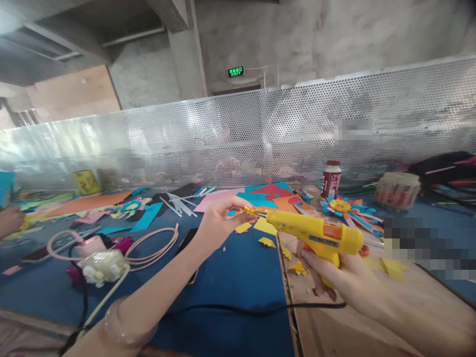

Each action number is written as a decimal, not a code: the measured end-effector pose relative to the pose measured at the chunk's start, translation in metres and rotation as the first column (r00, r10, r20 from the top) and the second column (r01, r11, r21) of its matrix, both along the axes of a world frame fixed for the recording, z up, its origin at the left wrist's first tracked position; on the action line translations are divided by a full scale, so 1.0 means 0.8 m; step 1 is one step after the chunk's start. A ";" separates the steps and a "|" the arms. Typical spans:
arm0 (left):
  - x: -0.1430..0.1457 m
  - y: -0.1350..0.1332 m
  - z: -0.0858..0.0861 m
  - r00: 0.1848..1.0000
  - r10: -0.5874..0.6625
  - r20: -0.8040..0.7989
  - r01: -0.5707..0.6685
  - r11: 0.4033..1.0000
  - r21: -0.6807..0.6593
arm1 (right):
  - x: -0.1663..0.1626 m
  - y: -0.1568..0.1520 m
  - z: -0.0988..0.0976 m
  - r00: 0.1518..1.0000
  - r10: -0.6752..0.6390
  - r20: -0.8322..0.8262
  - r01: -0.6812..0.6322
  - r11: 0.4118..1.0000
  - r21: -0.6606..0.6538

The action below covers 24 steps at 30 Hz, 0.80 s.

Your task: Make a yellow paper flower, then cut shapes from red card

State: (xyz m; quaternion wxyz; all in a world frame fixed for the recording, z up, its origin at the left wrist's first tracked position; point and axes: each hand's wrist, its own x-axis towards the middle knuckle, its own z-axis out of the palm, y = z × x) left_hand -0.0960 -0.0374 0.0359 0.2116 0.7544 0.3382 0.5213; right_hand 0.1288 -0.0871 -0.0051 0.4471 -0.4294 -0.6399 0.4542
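My right hand (336, 277) is wrapped round the grip of a yellow glue gun (316, 233), whose nozzle points left. My left hand (219, 218) is raised in front of the nozzle and pinches a small yellow paper piece (248, 210) right at the tip. Below them, loose yellow paper scraps (267, 242) lie on the blue table cover (230, 277) and on a brown board (334, 322). The gun's black cord (238, 310) trails across the table toward the left.
A paper flower (340, 206), a red-and-white bottle (330, 179) and a round container (397, 189) stand at the right. Coloured paper sheets (260, 196), glue sticks (180, 203), a pink cable (148, 245) and a phone (188, 240) lie around. Another person's hand (9, 220) shows at far left. A perforated metal screen (238, 134) backs the table.
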 end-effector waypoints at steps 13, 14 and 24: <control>-0.003 -0.003 0.001 0.997 -0.076 0.007 0.076 0.996 0.048 | -0.004 -0.007 0.001 0.996 -0.057 0.073 0.054 0.998 0.038; -0.003 -0.003 0.000 0.997 -0.079 0.010 0.079 0.996 0.050 | -0.005 -0.008 0.001 0.995 -0.069 0.074 0.066 0.997 0.031; -0.005 -0.001 -0.002 0.994 -0.107 0.016 0.105 0.989 0.105 | 0.000 -0.002 -0.007 0.977 -0.057 0.204 0.038 0.995 0.096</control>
